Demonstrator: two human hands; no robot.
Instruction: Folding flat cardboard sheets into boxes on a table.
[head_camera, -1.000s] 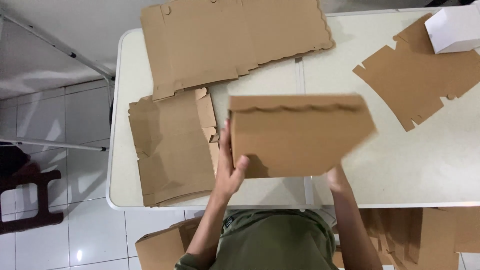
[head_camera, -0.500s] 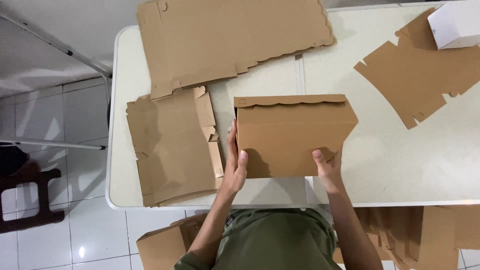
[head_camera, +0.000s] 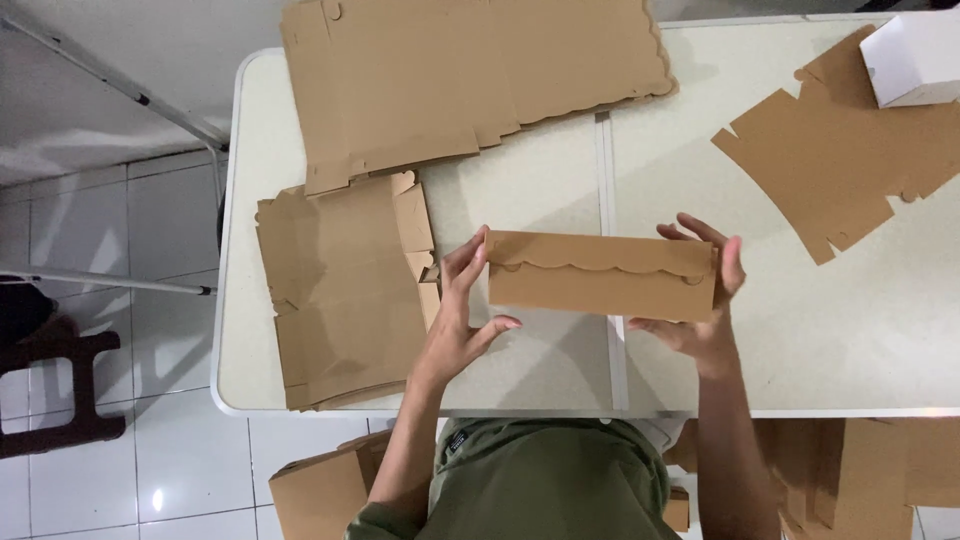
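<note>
Hands (head_camera: 460, 315) gripping folded cardboard box (head_camera: 600, 275)

White table (head_camera: 520, 190) w/ flat cardboard blanks (head_camera: 470, 70), small white box (head_camera: 915, 60).

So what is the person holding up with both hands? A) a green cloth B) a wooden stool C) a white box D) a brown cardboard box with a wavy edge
D: the left hand and right hand grip the two ends of a folded brown cardboard box with a scalloped flap edge, above the table; the white box sits untouched at the far corner.
</note>
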